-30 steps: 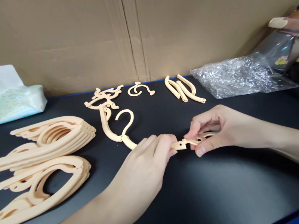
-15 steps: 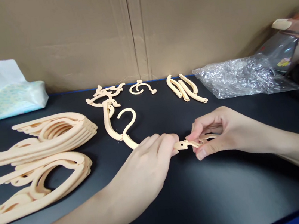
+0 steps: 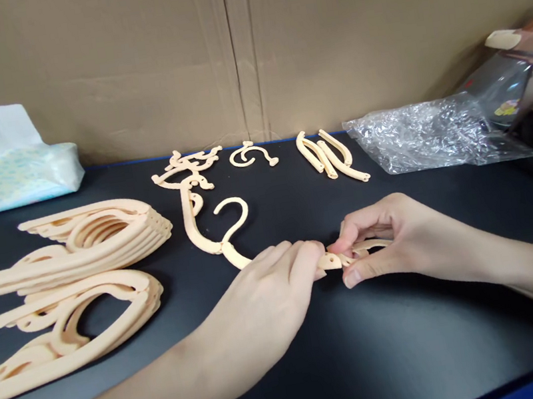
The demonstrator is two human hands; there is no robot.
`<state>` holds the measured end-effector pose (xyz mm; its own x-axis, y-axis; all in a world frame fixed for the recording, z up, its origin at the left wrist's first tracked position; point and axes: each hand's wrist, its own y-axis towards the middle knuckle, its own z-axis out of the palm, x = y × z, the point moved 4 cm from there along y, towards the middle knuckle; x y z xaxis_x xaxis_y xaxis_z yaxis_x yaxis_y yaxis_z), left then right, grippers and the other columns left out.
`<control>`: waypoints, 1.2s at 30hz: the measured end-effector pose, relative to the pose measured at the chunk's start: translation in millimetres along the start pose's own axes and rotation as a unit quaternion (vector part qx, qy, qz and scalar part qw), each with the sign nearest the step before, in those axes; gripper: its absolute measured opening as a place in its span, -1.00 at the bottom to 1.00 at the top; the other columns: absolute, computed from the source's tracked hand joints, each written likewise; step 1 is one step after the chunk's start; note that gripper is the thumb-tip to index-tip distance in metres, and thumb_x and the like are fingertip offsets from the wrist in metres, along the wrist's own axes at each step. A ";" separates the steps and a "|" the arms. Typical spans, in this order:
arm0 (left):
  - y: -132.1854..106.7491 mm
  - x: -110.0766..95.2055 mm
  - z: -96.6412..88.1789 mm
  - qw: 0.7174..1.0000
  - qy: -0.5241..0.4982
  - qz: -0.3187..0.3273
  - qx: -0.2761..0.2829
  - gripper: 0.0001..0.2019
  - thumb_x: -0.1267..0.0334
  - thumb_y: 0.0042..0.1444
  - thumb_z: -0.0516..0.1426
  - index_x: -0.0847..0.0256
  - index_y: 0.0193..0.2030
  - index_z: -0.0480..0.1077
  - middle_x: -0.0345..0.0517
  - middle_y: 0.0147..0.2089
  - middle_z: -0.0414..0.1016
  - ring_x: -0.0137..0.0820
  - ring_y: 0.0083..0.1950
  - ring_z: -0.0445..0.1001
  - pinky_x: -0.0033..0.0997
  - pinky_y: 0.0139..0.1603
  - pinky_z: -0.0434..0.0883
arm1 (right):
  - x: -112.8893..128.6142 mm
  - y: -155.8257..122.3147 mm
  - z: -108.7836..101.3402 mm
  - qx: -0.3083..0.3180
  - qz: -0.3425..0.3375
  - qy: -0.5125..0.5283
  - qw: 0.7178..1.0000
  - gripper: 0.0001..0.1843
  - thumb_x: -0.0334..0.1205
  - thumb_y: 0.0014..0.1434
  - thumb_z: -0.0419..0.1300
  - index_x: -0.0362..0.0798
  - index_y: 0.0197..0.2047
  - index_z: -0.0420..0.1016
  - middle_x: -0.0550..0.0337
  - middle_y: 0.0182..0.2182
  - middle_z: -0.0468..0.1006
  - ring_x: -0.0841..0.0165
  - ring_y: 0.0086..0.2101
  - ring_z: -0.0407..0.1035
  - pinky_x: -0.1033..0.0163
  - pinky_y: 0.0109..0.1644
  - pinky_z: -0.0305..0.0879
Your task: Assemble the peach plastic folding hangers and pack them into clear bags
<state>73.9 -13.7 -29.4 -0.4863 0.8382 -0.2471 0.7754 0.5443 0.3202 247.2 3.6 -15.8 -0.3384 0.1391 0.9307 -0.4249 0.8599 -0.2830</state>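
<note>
My left hand (image 3: 264,311) is closed round one arm of a beige plastic hanger (image 3: 211,232) whose hook curls up at the middle of the black table (image 3: 421,343). My right hand (image 3: 394,240) pinches a second beige hanger arm (image 3: 365,248), its end meeting the left hand's piece at a small joint (image 3: 330,261) between the two thumbs. Most of the right-hand piece is hidden under the fingers.
Two stacks of folded beige hangers (image 3: 76,246) lie at the left. Loose hooks (image 3: 249,155) and arm pieces (image 3: 330,155) sit near the cardboard wall (image 3: 242,48). A tissue pack (image 3: 9,173) is far left, crumpled clear plastic (image 3: 428,137) at the right.
My two hands have drawn closer together, so the joint between the hanger pieces is shorter and more covered. The hook has tilted slightly to the right.
</note>
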 end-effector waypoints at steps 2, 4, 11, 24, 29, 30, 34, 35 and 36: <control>1.0 0.0 2.3 1.000 -0.002 -0.004 0.002 -0.79 0.58 0.25 -0.07 0.17 -0.15 0.15 -0.19 -0.26 0.40 -0.34 -0.33 0.38 -0.37 -0.33 0.35 | 0.2 -0.9 0.2 0.000 -0.013 -0.023 1.000 -0.76 -0.17 -0.09 0.48 -0.07 -0.38 0.57 0.29 -0.43 0.59 0.39 -0.37 0.47 0.29 -0.23 0.39; 1.6 1.0 4.1 1.000 -0.002 -0.014 0.000 -0.81 0.56 0.26 -0.07 0.18 -0.11 0.15 -0.15 -0.20 0.44 -0.33 -0.28 0.42 -0.36 -0.29 0.39 | 1.8 -3.2 -0.7 -0.008 -0.048 -0.082 0.995 -0.81 -0.16 0.01 0.43 -0.05 -0.34 0.58 0.29 -0.39 0.61 0.38 -0.34 0.49 0.31 -0.23 0.37; 0.9 1.7 7.7 1.000 -0.002 -0.022 0.014 -0.78 0.52 0.29 -0.06 0.21 0.02 0.17 -0.09 -0.09 0.48 -0.28 -0.19 0.47 -0.28 -0.16 0.45 | 12.2 -12.4 -1.6 -0.060 -0.168 -0.295 0.939 -0.96 -0.24 0.15 0.34 0.00 -0.31 0.57 0.34 -0.37 0.57 0.47 -0.39 0.45 0.33 -0.29 0.27; 1.2 6.6 -2.3 0.995 -0.081 -0.055 -0.024 -0.72 0.58 0.28 -0.04 0.18 0.04 0.24 -0.15 -0.05 0.38 -0.39 -0.15 0.40 -0.38 -0.17 0.41 | 4.7 -2.1 -6.3 -0.050 -0.080 -0.113 0.989 -0.70 -0.07 0.05 0.40 -0.04 -0.18 0.59 0.26 -0.39 0.60 0.37 -0.31 0.51 0.28 -0.15 0.42; 1.2 5.9 -4.4 0.995 -0.071 -0.051 -0.041 -0.70 0.61 0.25 -0.05 0.21 0.01 0.27 -0.14 -0.14 0.32 -0.39 -0.20 0.37 -0.37 -0.22 0.40 | 4.7 -1.4 -5.9 -0.045 -0.073 -0.081 0.993 -0.71 -0.08 0.04 0.41 -0.06 -0.22 0.59 0.23 -0.38 0.63 0.34 -0.29 0.52 0.24 -0.12 0.43; 1.5 5.4 -4.9 0.996 -0.067 -0.049 -0.045 -0.71 0.62 0.25 -0.05 0.23 0.00 0.27 -0.15 -0.17 0.31 -0.39 -0.23 0.36 -0.37 -0.24 0.40 | 4.4 -1.5 -6.0 -0.046 -0.071 -0.075 0.994 -0.71 -0.09 0.03 0.42 -0.06 -0.22 0.59 0.23 -0.37 0.63 0.34 -0.29 0.52 0.24 -0.12 0.42; 3.6 3.7 -6.7 0.996 -0.056 -0.049 -0.058 -0.75 0.63 0.24 -0.05 0.25 -0.07 0.26 -0.18 -0.23 0.29 -0.43 -0.31 0.35 -0.41 -0.30 0.39 | 3.6 -2.3 -6.4 -0.049 -0.062 -0.052 0.996 -0.73 -0.14 0.01 0.43 -0.05 -0.23 0.59 0.25 -0.36 0.63 0.38 -0.30 0.51 0.27 -0.12 0.41; 4.0 3.3 -6.9 0.996 -0.052 -0.048 -0.059 -0.76 0.63 0.23 -0.04 0.25 -0.09 0.25 -0.18 -0.24 0.28 -0.43 -0.32 0.35 -0.41 -0.32 0.38 | 3.3 -2.6 -6.0 -0.044 -0.057 -0.046 0.996 -0.74 -0.14 0.01 0.43 -0.05 -0.24 0.59 0.26 -0.36 0.63 0.39 -0.30 0.50 0.28 -0.13 0.40; 4.4 2.9 -6.9 0.996 -0.048 -0.046 -0.059 -0.77 0.62 0.24 -0.04 0.25 -0.09 0.25 -0.19 -0.25 0.27 -0.43 -0.32 0.35 -0.42 -0.33 0.38 | 3.0 -3.1 -5.4 -0.036 -0.051 -0.039 0.997 -0.76 -0.16 0.01 0.43 -0.04 -0.25 0.59 0.27 -0.37 0.62 0.40 -0.31 0.49 0.29 -0.14 0.40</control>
<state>73.1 -8.6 -22.4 -0.5080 0.7802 -0.3649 0.6737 0.6239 0.3960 252.0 4.0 -10.8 -0.3625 0.0121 0.9319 -0.4005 0.9008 -0.1675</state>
